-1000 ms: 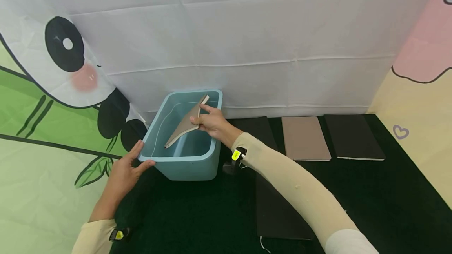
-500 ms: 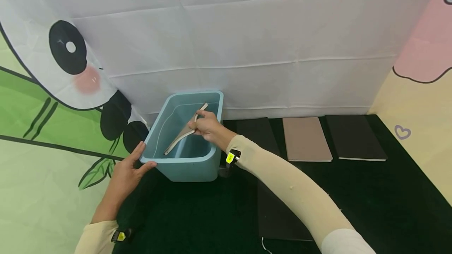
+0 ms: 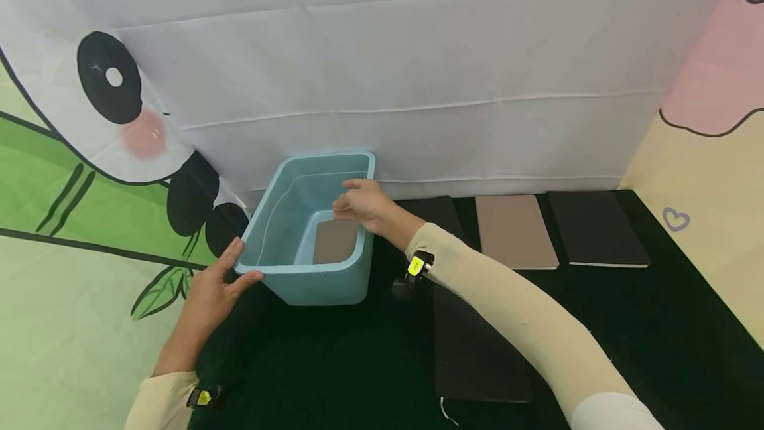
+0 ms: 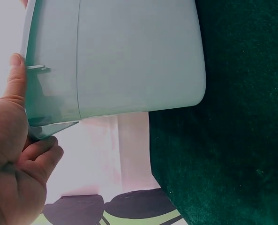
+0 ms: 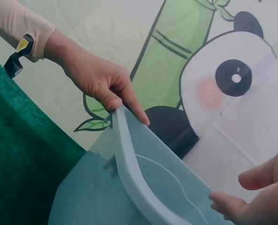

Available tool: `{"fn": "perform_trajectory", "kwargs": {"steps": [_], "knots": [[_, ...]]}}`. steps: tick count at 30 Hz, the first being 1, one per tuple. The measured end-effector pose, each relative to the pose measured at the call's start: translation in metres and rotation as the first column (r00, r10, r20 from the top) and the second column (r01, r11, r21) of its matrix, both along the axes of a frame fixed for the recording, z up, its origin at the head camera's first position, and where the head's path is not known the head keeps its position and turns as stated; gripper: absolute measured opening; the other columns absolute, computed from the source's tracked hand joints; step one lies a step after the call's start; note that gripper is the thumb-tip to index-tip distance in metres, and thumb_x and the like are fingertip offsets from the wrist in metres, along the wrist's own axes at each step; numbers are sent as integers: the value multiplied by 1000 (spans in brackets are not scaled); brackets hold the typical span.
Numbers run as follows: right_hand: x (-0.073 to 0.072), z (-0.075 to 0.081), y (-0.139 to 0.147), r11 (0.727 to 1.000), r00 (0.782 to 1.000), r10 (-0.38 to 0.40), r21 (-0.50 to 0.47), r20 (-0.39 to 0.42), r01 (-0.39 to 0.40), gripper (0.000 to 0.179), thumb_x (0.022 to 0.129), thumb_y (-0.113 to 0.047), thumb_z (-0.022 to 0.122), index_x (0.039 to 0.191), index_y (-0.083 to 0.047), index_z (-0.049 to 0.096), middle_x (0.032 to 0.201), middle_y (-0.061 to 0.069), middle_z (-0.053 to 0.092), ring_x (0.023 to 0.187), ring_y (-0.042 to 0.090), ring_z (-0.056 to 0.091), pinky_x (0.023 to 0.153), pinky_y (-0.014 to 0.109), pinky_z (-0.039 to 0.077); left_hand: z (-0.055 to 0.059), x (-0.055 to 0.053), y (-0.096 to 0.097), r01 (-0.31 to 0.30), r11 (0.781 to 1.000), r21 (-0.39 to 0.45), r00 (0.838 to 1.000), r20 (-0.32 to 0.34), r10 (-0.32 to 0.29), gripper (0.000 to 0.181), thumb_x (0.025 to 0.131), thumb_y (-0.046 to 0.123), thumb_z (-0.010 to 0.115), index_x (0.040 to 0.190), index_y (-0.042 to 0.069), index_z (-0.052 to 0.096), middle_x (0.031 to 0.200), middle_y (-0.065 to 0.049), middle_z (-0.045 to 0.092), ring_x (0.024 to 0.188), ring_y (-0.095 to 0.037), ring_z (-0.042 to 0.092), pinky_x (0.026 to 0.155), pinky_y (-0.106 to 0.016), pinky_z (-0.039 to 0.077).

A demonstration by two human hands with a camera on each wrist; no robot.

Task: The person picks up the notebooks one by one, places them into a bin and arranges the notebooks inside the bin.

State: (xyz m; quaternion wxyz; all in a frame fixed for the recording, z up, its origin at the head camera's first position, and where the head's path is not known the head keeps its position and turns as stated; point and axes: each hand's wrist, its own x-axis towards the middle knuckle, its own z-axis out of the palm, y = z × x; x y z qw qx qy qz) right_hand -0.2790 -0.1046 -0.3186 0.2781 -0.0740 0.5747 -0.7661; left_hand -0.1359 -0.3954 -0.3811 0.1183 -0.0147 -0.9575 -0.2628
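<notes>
A light blue plastic bin (image 3: 319, 287) stands against the back cloth. My left hand (image 3: 210, 297) grips its front left corner, thumb on the front rim and fingers along the outer side; the left wrist view also shows this hand (image 4: 21, 159) on the bin (image 4: 139, 56). Inside the bin, low at its right side, lies a tan notebook (image 3: 335, 243), partly hidden by the bin's wall. Above it, over the right rim, my right hand (image 3: 367, 206) holds nothing. The right wrist view shows that hand (image 5: 265, 197) with thumb and fingers apart.
A tan notebook (image 3: 518, 232) and a black notebook (image 3: 599, 229) lie at the back right of the dark green tabletop (image 3: 322, 363). More black covers (image 3: 477, 357) lie under the right forearm, one with a white ribbon. A white cloth (image 3: 418, 71) hangs behind.
My right hand first lowered the bent tan notebook into the bin, then let it go and moved slightly up and right. The left hand has stayed on the bin's corner.
</notes>
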Motion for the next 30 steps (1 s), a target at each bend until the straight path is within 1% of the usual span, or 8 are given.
{"fn": "perform_trajectory", "kwargs": {"steps": [5, 8, 13, 18, 21, 25, 28, 30], "knots": [[3, 2, 42, 1000, 1000, 8, 29, -28, -7, 64, 101, 7, 53, 160, -4, 29, 157, 27, 38, 141, 39, 47, 113, 43, 46, -3, -2, 2, 1, 1000, -6, 1000, -3, -1, 82, 96, 40, 70, 160, 8, 29, 165, -17, 27, 139, -57, 38, 102, -75, 38], [9, 1, 72, 998, 998, 8, 59, -69, -4, 64, 102, 4, 54, 161, -6, 29, 161, 23, 35, 141, 37, 46, 114, 43, 45, -6, -3, 2, 2, 1000, -6, 1000, -10, -2, 82, 97, 40, 69, 161, 8, 29, 165, -17, 27, 139, -57, 38, 102, -75, 38], [23, -11, 120, 993, 988, 22, 121, -151, -4, 64, 104, -1, 55, 161, -6, 27, 164, 19, 31, 144, 36, 43, 115, 43, 43, -5, -3, 1, 4, 1000, -8, 1000, -25, -4, 82, 97, 40, 70, 160, 8, 30, 164, -17, 28, 138, -57, 39, 101, -76, 38], [40, -24, 147, 982, 978, 59, 190, -200, -21, 63, 105, -7, 56, 161, -4, 27, 165, 18, 30, 147, 35, 40, 114, 43, 45, -2, 0, -2, -1, 1000, -13, 999, -45, 0, 81, 97, 38, 70, 160, 8, 29, 164, -17, 28, 137, -58, 39, 101, -76, 38], [52, -34, 164, 969, 965, 81, 246, -251, -17, 63, 106, -10, 56, 161, -3, 26, 165, 19, 30, 146, 36, 41, 112, 45, 46, -3, -2, -2, -4, 1000, 1, 1000, -22, 4, 81, 99, 40, 67, 161, 9, 26, 166, -16, 25, 139, -58, 36, 101, -76, 36], [69, -52, 189, 947, 938, 98, 321, -332, 15, 62, 107, -15, 56, 160, 0, 27, 162, 24, 32, 145, 40, 42, 111, 48, 47, -6, -3, 0, -15, 1000, 21, 1000, 16, 14, 82, 99, 44, 65, 162, 13, 23, 167, -14, 21, 140, -59, 34, 101, -77, 35], [81, -66, 203, 922, 919, 101, 383, -382, 58, 62, 106, -18, 57, 158, 2, 31, 160, 27, 34, 143, 42, 44, 108, 49, 49, -6, -3, 0, -23, 999, 22, 999, 25, 23, 83, 99, 45, 65, 163, 13, 23, 167, -13, 21, 140, -59, 34, 102, -77, 35], [88, -76, 211, 898, 910, 100, 430, -402, 91, 62, 106, -20, 58, 157, 2, 33, 159, 28, 36, 141, 43, 45, 107, 49, 50, -6, -4, 0, -26, 999, 26, 999, 27, 25, 83, 99, 45, 65, 163, 13, 23, 168, -13, 20, 141, -58, 34, 102, -77, 35]]}}
